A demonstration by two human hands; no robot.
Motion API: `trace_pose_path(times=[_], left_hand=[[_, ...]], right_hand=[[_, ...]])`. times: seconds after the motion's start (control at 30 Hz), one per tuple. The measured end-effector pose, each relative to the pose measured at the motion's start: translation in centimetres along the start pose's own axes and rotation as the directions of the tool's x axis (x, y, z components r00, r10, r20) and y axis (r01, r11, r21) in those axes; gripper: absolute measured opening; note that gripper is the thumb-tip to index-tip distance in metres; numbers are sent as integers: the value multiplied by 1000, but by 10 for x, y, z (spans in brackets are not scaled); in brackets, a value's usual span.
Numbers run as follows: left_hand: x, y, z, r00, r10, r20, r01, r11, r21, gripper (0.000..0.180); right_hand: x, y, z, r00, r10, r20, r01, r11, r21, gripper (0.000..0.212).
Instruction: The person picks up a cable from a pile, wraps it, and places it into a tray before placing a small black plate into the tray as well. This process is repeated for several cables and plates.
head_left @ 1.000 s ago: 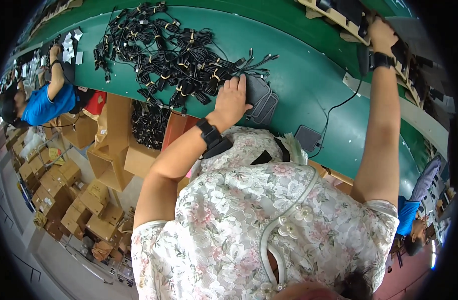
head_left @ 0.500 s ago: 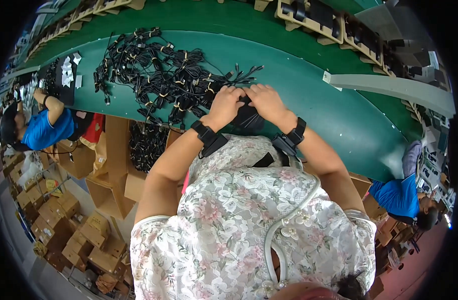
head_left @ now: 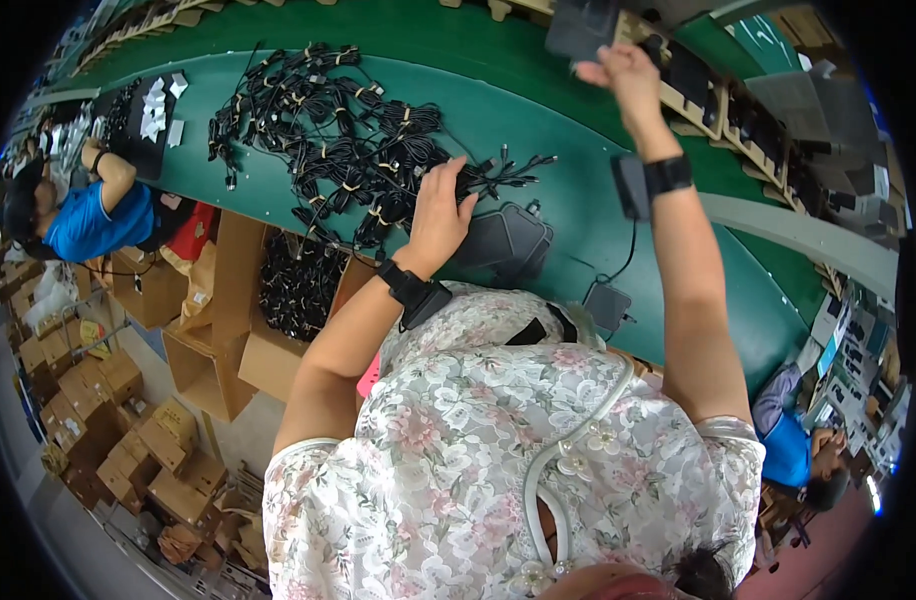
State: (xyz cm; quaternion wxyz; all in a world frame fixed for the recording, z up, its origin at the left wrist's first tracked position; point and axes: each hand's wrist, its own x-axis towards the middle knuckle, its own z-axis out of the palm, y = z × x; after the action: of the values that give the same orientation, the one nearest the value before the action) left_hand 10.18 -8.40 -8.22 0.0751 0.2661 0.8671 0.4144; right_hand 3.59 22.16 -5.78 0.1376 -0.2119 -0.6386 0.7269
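Splaying beside looped black cables (head_left: 408, 119), the left hand (head_left: 439, 215) could snag their tangle. The right hand (head_left: 628, 82), its grip unclear, could drop the dark-grey rectangular panel (head_left: 583, 27) if holding it loosely.

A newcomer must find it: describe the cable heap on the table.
Find the green table, then the left hand. Mostly left of it lies the black cable heap with tan ties, on the tabletop, unlike the cables inside the carton.

bright, even indoor light, soft sheen on the smooth green tabletop (head_left: 588, 150), bare right hand (head_left: 626, 82) slightly blurred, straight edges bowed, black corners, small white glare lower right
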Motion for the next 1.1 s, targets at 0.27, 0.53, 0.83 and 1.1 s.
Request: trace_pose_path(times=[0.27, 0.53, 0.83, 1.1], left_hand=[[-20, 9, -3, 993, -70, -93, 67, 997, -31, 44], [-6, 14, -22, 964, -182, -195, 154, 976, -151, 35], [-7, -2, -31, 968, -91, -235, 75, 994, -79, 27], [-16, 20, -25, 995, -2, -97, -12, 990, -143, 17]], right_hand=[[110, -5, -5, 989, 23, -145, -16, 999, 51, 29], [174, -8, -67, 981, 180, 78, 64, 82, -995, 30], [13, 1, 96, 788, -344, 511, 614, 366, -699, 18], [-44, 67, 170, 835, 115, 539, 432, 470, -770, 23]])
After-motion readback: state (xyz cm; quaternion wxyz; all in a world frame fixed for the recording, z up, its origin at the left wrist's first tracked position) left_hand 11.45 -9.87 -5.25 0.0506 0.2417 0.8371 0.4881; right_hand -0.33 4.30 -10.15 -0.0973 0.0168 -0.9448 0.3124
